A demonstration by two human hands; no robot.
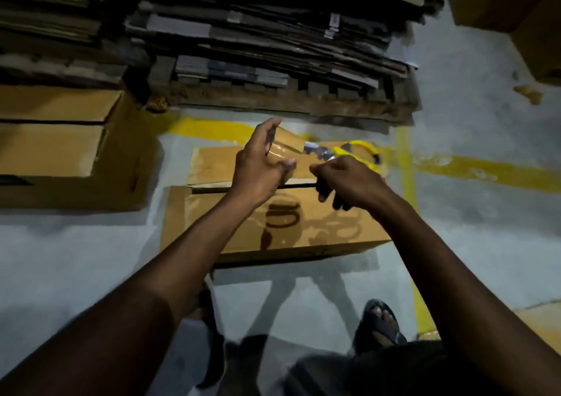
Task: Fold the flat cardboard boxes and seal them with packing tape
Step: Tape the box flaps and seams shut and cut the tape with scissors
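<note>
While the box (273, 222) is sitting on the grey floor (76, 259) with its two top flaps folded shut and a dark seam showing between them, a strip of clear tape (288, 150) is stretching through the air above the box's far flap. The left hand (261, 168) is holding the tape's free end, forefinger and thumb curling onto the strip's edges. The right hand (349, 183) is clenching the handle of a yellow dispenser (361, 153) above the box's far right corner, fingers wrapped around it. Left of the box a second box (60, 146) is lying, flaps closed. Beyond the box a pallet (288, 101) is carrying a stack of flat cardboard (273, 40). Yellow lines (455, 168) are running over the floor behind and right of the box. A sandalled foot (379, 323) is standing on the box's near side.
</note>
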